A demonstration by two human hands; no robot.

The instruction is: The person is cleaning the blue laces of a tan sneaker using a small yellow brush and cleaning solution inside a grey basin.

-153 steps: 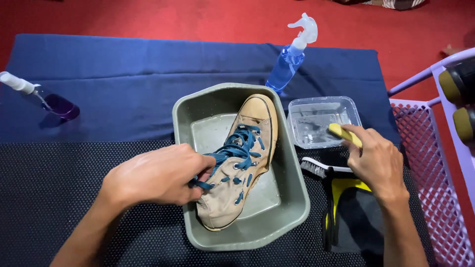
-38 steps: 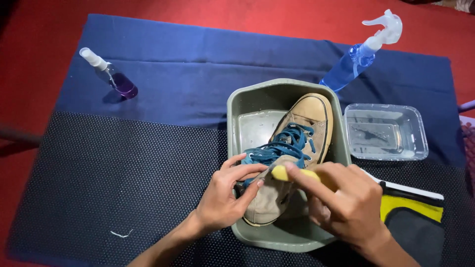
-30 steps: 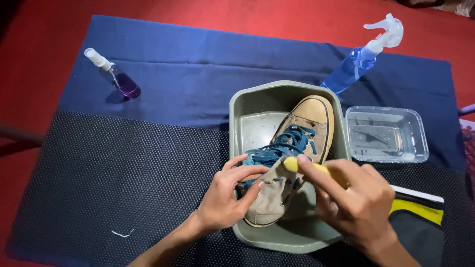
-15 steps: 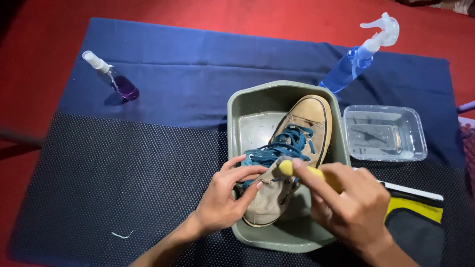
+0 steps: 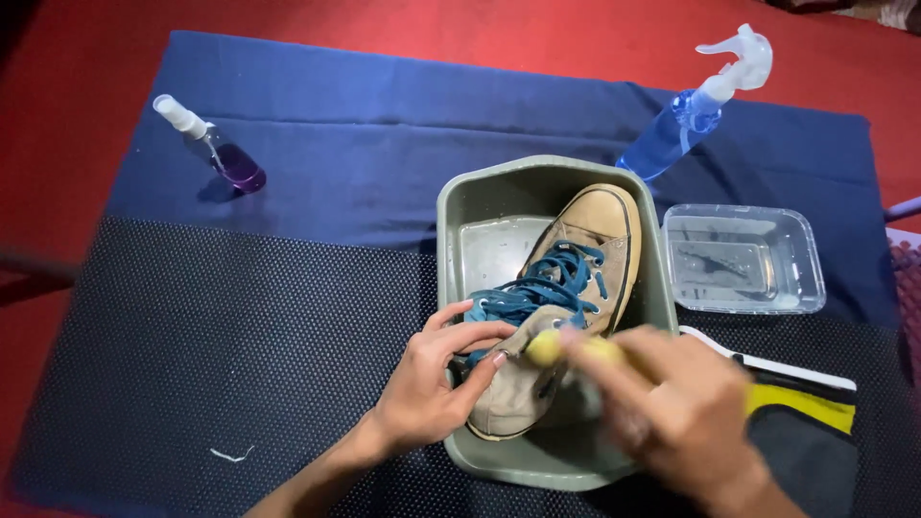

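1. A tan canvas shoe (image 5: pixel 566 297) with blue laces (image 5: pixel 537 288) lies in a grey-green plastic tub (image 5: pixel 460 221), toe pointing away from the person, heel end nearest them
2. The left hand (image 5: pixel 432 384) grips the shoe at its near end, fingers closed over the collar and lower laces, thumb against the side
3. The right hand (image 5: pixel 672 412) is blurred; it is closed around a yellow brush (image 5: pixel 547 347) whose tip touches the side of the shoe just beside the left fingertips
4. The tub sits where a dark dotted mat (image 5: pixel 240 336) meets a blue cloth (image 5: pixel 384 125)
5. Just right of the tub stands a clear plastic tray (image 5: pixel 743 259) with a little water in it
6. Behind the tub, a blue spray bottle (image 5: pixel 691 115) with a white trigger leans to the right
7. Well apart at the far left lies a small bottle of purple liquid (image 5: pixel 216 149)
8. A black and yellow item (image 5: pixel 806 422) lies under the right wrist
9. Red floor (image 5: pixel 77 77) surrounds the cloth
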